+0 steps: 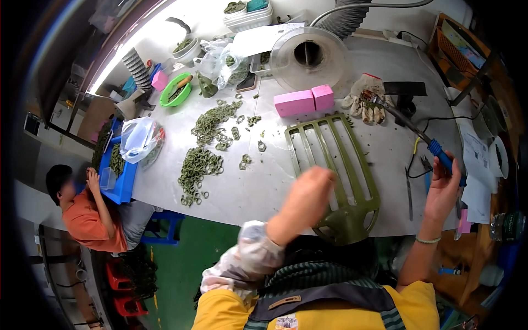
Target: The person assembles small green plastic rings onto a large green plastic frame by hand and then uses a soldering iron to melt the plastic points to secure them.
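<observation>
My right hand [443,190] is wrapped round the blue handle of a soldering iron [434,147], whose long dark shaft slants up and left toward worn work gloves [367,98]. In front of me lies a large olive-green slatted piece [352,217] with long open bars, its solid rounded end at the table's near edge. Over the left side of this piece is my left hand [308,201], blurred, with its fingers curled closed; whatever they hold, if anything, is hidden. Several small olive-green rings [201,168] lie heaped on the table left of my left hand.
Pink blocks [297,103] stand beyond the slatted piece, before a clear round dish [275,60]. A black stand [405,96] and cables are at right. A green bowl [176,91], plastic bags and a phone [247,82] lie farther back. Another person [96,223] sits at left by a blue tray [125,181].
</observation>
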Available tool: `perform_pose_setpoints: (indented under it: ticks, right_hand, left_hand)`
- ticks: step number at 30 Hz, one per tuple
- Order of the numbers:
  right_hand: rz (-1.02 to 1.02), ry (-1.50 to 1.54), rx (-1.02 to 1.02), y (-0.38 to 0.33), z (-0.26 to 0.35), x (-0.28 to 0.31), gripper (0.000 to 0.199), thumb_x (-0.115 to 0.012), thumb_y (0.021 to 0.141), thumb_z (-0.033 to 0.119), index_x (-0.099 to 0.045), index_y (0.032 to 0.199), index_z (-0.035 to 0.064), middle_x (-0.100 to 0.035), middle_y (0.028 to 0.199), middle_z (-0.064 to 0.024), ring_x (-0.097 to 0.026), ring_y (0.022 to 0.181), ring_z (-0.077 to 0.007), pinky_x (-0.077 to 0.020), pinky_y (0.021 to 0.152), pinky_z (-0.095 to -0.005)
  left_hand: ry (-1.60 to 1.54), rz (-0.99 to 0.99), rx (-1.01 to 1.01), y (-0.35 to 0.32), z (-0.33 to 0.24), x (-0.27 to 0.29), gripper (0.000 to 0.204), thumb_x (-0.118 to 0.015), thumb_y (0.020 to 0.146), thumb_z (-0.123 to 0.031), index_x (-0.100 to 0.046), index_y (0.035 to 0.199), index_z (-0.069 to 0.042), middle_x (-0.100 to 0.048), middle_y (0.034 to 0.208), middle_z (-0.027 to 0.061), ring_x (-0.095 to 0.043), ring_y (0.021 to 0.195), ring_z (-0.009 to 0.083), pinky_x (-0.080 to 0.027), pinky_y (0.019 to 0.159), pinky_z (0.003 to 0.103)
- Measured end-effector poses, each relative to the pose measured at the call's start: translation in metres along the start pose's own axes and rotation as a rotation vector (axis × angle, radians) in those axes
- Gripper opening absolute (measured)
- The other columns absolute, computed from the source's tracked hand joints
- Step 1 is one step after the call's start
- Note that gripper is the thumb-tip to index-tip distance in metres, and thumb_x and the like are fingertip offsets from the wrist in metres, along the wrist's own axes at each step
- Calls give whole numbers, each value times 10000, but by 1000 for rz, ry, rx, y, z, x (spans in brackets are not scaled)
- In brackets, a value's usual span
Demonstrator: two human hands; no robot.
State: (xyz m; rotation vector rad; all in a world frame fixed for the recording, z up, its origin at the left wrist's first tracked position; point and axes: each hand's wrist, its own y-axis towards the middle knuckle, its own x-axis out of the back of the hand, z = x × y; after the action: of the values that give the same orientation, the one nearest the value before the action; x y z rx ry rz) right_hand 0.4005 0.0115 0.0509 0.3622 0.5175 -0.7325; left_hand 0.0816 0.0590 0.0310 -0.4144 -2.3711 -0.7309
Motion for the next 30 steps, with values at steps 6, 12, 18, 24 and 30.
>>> perform_pose_setpoints:
  ticks: [6, 12, 18, 24, 30]
  right_hand:
    - [36, -37, -48, -4, -12, -15, 326, -597, 998, 236, -646, 1143, -51, -698, 1067, -123, -710, 899, -180, -588, 834, -253]
    - [89, -132, -108, -16, -15, -40, 315, -592, 1000, 230, -650, 1125, -53, -709, 1015, -133, -713, 870, -181, -586, 831, -267]
    - [180, -257, -168, -25, -28, -72, 329, -592, 1000, 247, -652, 1104, -60, -711, 940, -122, -721, 837, -183, -595, 795, -269]
    - [254, -400, -231, -26, -53, -110, 329, -607, 992, 252, -679, 1025, -67, -714, 885, -138, -736, 751, -204, -616, 682, -282]
    - [306, -439, -273, -20, -76, -120, 342, -595, 1001, 266, -694, 989, -62, -717, 830, -134, -734, 723, -191, -612, 659, -260]
  left_hand:
    - [495, -152, 283, 16, 149, 87, 182, -728, 863, -149, -691, 966, -3, -679, 846, 157, -672, 776, 329, -531, 736, 407]
    - [335, 195, 674, 48, 173, 101, 295, -819, 773, -170, -701, 984, -1, -711, 814, 131, -675, 733, 203, -526, 674, 346]
    - [26, 121, 610, 43, 158, 97, 213, -784, 812, -106, -731, 992, -6, -727, 814, 81, -669, 707, 136, -535, 673, 275]
    - [-224, -76, 370, 51, 148, 78, 147, -734, 869, -69, -753, 1007, -22, -748, 868, 37, -678, 790, 103, -544, 715, 255]
    - [190, -142, 36, 70, 150, 73, 151, -787, 784, -75, -776, 933, -98, -714, 797, 21, -586, 805, 195, -501, 704, 317]
